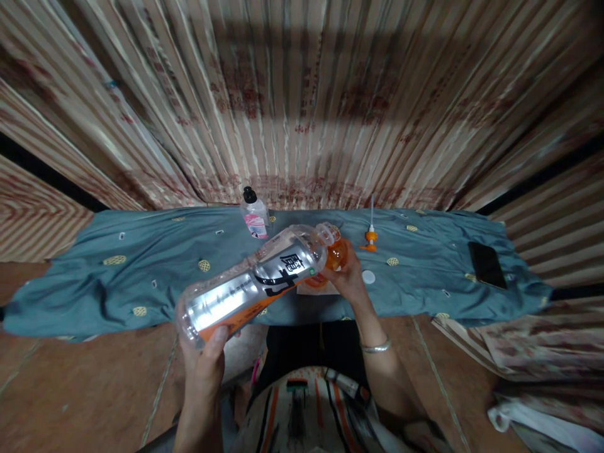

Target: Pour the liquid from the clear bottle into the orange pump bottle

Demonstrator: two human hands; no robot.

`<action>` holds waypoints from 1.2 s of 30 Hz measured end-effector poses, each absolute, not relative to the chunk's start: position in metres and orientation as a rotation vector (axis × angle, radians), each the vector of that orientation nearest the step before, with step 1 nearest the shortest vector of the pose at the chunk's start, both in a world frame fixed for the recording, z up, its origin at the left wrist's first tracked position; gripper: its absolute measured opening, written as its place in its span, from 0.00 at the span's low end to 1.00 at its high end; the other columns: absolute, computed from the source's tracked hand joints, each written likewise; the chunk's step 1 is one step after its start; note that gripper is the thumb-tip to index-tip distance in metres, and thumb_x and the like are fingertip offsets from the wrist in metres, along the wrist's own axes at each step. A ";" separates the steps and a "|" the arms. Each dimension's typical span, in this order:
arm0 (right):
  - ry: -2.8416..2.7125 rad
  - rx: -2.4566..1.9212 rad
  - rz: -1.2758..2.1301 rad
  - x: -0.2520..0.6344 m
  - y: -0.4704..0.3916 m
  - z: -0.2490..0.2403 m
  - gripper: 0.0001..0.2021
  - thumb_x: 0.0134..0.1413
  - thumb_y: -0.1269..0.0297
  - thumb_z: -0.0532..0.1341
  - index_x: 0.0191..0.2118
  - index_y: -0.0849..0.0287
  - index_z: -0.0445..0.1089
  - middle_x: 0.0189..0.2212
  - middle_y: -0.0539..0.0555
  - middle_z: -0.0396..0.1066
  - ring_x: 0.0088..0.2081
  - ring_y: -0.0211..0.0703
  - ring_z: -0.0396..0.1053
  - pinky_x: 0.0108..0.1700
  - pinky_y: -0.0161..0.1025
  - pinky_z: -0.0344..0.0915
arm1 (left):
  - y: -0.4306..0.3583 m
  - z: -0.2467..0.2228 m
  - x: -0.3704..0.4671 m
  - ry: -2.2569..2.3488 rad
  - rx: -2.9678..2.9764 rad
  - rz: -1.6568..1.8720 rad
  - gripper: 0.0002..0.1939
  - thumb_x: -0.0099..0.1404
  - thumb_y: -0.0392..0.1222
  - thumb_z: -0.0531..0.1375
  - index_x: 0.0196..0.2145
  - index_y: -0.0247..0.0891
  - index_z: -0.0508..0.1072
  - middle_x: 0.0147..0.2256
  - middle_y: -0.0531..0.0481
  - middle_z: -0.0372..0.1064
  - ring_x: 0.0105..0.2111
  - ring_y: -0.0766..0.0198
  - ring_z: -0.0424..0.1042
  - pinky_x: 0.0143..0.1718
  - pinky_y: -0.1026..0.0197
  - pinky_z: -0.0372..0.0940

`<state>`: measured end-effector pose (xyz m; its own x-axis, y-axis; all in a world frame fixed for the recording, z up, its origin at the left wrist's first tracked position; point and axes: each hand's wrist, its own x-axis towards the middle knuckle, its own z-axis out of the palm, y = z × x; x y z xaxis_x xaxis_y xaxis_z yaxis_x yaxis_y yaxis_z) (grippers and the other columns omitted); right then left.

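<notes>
— Striped curtains in beige and rust hang behind everything, right?

— Yes, and below them runs a low surface [70, 296] draped in a teal cloth with small yellow motifs. Terracotta floor tiles show in front of it.

— What are the hands doing?

— The left hand [205, 365] grips the base of a large clear plastic bottle with a silver label, black characters and an orange band [252, 283]. Its fingers [217, 343] are wrapped around the bottom end. The bottle is tipped nearly horizontal, its neck pointing up and to the right, held over the front edge of the surface.

— And the other hand?

— The right hand [346, 274], with a silver bangle on its wrist [375, 346], is curled around a small container of orange liquid [336, 255] that sits right at the bottle's mouth. Those fingers are closed on the container; I cannot tell whether mouth and container actually touch.

— Anything else lying about?

— A small clear bottle with a black cap and pink label [253, 214] stands at the back of the surface, just behind the big bottle. An orange-and-white pump head with a thin tube [370, 236] stands to the right, a white round cap [369, 277] lies near the right wrist, and a black phone [487, 264] lies flat well off towards the right end.
</notes>
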<state>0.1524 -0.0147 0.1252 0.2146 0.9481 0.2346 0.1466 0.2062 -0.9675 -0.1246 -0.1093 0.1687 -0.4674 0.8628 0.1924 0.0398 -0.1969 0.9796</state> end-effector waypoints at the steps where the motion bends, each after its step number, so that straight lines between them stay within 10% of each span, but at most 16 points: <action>1: -1.219 -1.232 0.814 0.152 -0.014 0.125 0.38 0.44 0.47 0.83 0.59 0.48 0.72 0.55 0.56 0.83 0.58 0.61 0.82 0.66 0.58 0.78 | -0.110 0.170 -0.123 1.420 1.058 1.730 0.44 0.55 0.69 0.74 0.63 0.44 0.76 0.47 0.43 0.80 0.29 0.60 0.73 0.28 0.56 0.73; 21: -1.184 -1.222 0.833 0.143 -0.021 0.134 0.37 0.42 0.52 0.83 0.59 0.49 0.73 0.54 0.57 0.85 0.58 0.63 0.84 0.66 0.60 0.80 | -0.120 0.163 -0.116 1.221 0.928 1.768 0.40 0.55 0.62 0.77 0.60 0.41 0.80 0.35 0.48 0.79 0.25 0.58 0.70 0.25 0.54 0.70; 36: -1.193 -1.258 0.804 0.145 -0.023 0.122 0.39 0.43 0.49 0.83 0.60 0.49 0.72 0.52 0.57 0.86 0.58 0.64 0.84 0.65 0.60 0.78 | -0.118 0.152 -0.104 1.269 0.670 1.833 0.35 0.47 0.64 0.80 0.49 0.43 0.85 0.47 0.44 0.85 0.39 0.52 0.81 0.33 0.56 0.78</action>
<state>0.1451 -0.0225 0.1224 0.2445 0.9446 0.2191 0.1513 0.1860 -0.9708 -0.1044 -0.1178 0.1525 -0.5472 0.8369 -0.0137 -0.3078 -0.1860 0.9331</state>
